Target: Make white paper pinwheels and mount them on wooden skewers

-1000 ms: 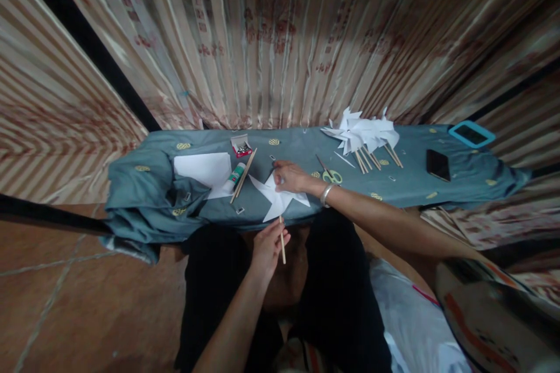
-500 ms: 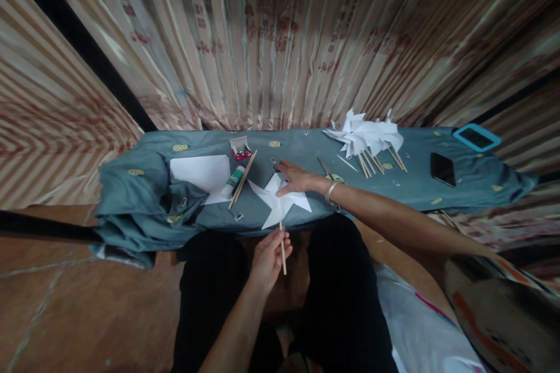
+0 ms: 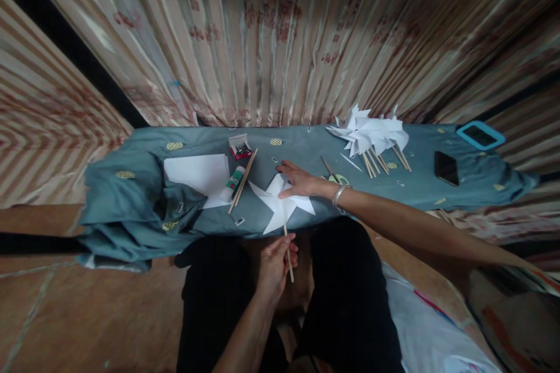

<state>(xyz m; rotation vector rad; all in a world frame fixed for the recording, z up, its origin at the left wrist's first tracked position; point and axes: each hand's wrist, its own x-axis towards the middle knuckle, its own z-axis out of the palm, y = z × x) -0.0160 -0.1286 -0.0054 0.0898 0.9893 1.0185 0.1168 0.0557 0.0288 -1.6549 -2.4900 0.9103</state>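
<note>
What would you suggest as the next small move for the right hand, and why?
I'd probably give the white paper pinwheel a light turn with the right hand, to check it moves freely: that hand is spread over it, while the left hand holds the wooden stick at its near side.

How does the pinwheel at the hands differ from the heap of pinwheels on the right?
The single pinwheel lies at the near edge of the cloth; the heap lies farther back.
The right hand spreads over the single pinwheel and the left hand holds its stick; neither touches the heap.
The single pinwheel shows one stick, the heap several.
Both have white paper blades and pale sticks.
</note>
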